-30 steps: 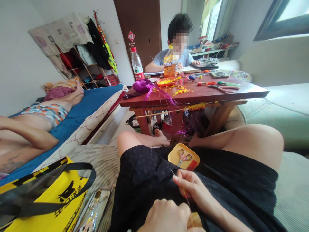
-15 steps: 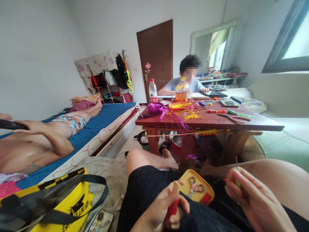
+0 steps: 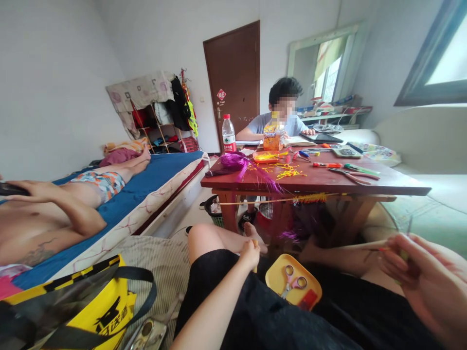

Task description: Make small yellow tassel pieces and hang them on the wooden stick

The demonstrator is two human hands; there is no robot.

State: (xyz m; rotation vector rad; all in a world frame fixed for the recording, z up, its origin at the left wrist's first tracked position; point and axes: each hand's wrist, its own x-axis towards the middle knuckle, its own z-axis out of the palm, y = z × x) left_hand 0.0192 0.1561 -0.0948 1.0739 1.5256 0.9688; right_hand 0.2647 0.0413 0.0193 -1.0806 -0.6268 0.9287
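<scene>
My left hand [image 3: 250,253] is stretched forward near my knee, fingers closed round a small wooden stick whose tip shows below the fist. My right hand [image 3: 419,272] is out at the right over my thigh, fingers pinched on a thin needle-like tool with a red bit pointing left. Between my hands, on my black skirt, lies a yellow tray [image 3: 280,287] holding small pink-handled scissors [image 3: 295,280] and a red piece.
A red wooden table [image 3: 328,182] stands ahead with purple fibre [image 3: 237,163], yellow bits, pliers, a water bottle [image 3: 228,134]. A person sits behind it. Another person lies on the blue bed [image 3: 146,180] at left. A yellow bag [image 3: 91,311] and phone [image 3: 149,333] lie at lower left.
My view has lifted from my lap to the room. My left hand has moved forward toward my knee with the stick, and my right hand has drawn away to the right.
</scene>
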